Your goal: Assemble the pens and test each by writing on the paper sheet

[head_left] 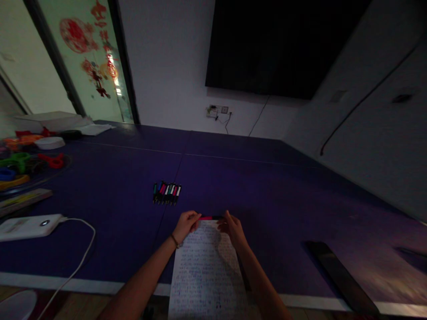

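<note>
My left hand (187, 224) and my right hand (231, 227) both pinch the ends of a pink-and-black marker pen (209, 218), held level just over the far edge of a sheet of written paper (207, 271). The left fingers grip the pink end, the right fingers the black end. A little further out on the dark blue table (267, 186) lies a row of several more marker pens (167, 194), side by side, untouched. The sheet runs from my hands back to the table's near edge.
A white device (28, 225) with a white cable (80, 258) lies at the left. Coloured scissors and tools (20, 164) and a white dish (50, 142) sit at the far left. A dark flat strip (333, 271) rests at the right. A black screen (283, 44) hangs on the wall.
</note>
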`<state>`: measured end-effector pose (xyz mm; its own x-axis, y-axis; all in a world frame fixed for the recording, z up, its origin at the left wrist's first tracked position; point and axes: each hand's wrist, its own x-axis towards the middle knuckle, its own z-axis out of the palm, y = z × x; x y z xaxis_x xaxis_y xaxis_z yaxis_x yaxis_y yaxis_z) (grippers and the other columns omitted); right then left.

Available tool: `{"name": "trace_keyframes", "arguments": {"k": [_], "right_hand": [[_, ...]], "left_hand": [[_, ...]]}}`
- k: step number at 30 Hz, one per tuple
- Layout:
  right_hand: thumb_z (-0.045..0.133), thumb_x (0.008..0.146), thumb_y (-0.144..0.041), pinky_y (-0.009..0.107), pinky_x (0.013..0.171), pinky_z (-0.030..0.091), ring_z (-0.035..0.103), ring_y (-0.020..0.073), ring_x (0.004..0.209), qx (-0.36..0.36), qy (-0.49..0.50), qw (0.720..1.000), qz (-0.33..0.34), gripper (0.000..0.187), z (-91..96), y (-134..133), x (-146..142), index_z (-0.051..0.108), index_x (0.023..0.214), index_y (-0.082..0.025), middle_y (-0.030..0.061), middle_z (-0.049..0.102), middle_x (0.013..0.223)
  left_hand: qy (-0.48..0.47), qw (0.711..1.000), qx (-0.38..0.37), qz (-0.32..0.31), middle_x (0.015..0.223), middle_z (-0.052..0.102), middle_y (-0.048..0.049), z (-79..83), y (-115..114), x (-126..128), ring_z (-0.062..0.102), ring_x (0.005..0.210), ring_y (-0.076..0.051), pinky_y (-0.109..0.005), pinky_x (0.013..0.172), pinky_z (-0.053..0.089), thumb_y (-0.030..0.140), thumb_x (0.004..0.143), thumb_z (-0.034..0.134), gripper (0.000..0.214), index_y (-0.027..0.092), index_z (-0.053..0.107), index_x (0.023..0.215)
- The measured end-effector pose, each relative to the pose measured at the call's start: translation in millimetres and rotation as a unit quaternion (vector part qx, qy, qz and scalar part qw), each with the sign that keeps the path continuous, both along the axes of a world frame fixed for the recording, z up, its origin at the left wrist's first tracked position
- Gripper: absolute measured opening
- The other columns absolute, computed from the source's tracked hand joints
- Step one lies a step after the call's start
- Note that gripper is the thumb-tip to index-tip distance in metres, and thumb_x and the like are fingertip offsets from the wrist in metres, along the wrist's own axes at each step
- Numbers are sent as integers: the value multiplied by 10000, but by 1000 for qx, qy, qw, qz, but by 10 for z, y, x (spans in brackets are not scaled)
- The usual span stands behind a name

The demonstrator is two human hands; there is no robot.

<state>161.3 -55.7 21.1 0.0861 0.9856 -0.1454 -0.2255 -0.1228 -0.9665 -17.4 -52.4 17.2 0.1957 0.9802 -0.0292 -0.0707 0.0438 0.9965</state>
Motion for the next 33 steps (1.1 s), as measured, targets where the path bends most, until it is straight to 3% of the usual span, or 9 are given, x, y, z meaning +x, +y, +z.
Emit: {"name": "trace_keyframes", "arguments": {"k": [4, 7, 10, 15, 18, 21, 26, 31, 33], "right_hand": [[573, 610, -526, 189, 312, 170, 272, 32, 272, 26, -69, 996, 49, 447, 16, 199, -54, 443, 403, -152, -60, 354, 297], [680, 532, -424, 176, 371, 270, 396, 50, 364, 74, -39, 995, 63, 309, -52, 243, -70, 536, 544, -151, -53, 471, 399], [689, 521, -420, 191, 427, 342, 495, 86, 463, 60, -8, 997, 49, 333, -132, 220, -77, 580, 710, -169, -19, 576, 543], [594, 599, -506, 190, 318, 184, 303, 42, 294, 33, -78, 996, 32, 398, -140, 177, -74, 486, 454, -151, -55, 388, 332], [682, 523, -428, 182, 363, 274, 402, 61, 369, 71, -55, 995, 37, 309, -95, 167, -70, 561, 590, -151, -45, 483, 414], [648, 560, -464, 201, 406, 345, 496, 99, 442, 52, -29, 998, 33, 385, -87, 159, -67, 585, 782, -157, 6, 597, 556], [600, 596, -505, 188, 339, 257, 376, 59, 321, 47, -57, 997, 17, 379, -124, 173, -44, 523, 529, -140, -22, 483, 385], [685, 530, -423, 213, 465, 394, 548, 121, 520, 43, 4, 999, 31, 375, -123, 181, -16, 572, 786, -172, 12, 622, 624], [622, 593, -470, 213, 425, 373, 522, 112, 458, 22, -12, 999, 32, 338, -140, 182, -10, 574, 713, -158, 18, 607, 571]], "left_hand": [[-5, 999, 19, 34, 391, 431, 66, 44, 61, -104, 305, 315, -32, -187, 354, 200, 471, 646, 561, 346, 146, 482, 558], [-9, 998, 18, 62, 397, 426, 69, 3, 97, -128, 307, 324, -33, -188, 363, 204, 480, 630, 569, 348, 145, 495, 570], [-15, 997, 16, 68, 407, 437, 65, -56, 130, -116, 330, 338, -40, -188, 373, 223, 474, 622, 577, 337, 143, 514, 605], [-18, 998, 24, 61, 445, 491, 41, -98, 139, -75, 405, 382, -63, -192, 402, 278, 441, 627, 588, 313, 135, 547, 673], [-14, 996, 30, 80, 432, 487, 38, -84, 127, -76, 403, 374, -64, -197, 405, 289, 446, 641, 571, 312, 138, 532, 622], [-16, 995, 32, 90, 416, 475, 43, -69, 118, -90, 397, 362, -62, -198, 403, 295, 439, 645, 572, 305, 138, 529, 615], [-17, 996, 29, 86, 432, 502, 33, -75, 119, -96, 421, 368, -68, -197, 401, 306, 430, 639, 579, 302, 131, 557, 674], [-24, 995, 28, 96, 428, 502, 33, -80, 124, -91, 416, 361, -65, -196, 396, 305, 427, 639, 582, 296, 133, 545, 638], [-29, 996, 25, 84, 431, 503, 35, -78, 121, -88, 420, 365, -66, -194, 397, 305, 419, 636, 589, 290, 132, 552, 658]]}}
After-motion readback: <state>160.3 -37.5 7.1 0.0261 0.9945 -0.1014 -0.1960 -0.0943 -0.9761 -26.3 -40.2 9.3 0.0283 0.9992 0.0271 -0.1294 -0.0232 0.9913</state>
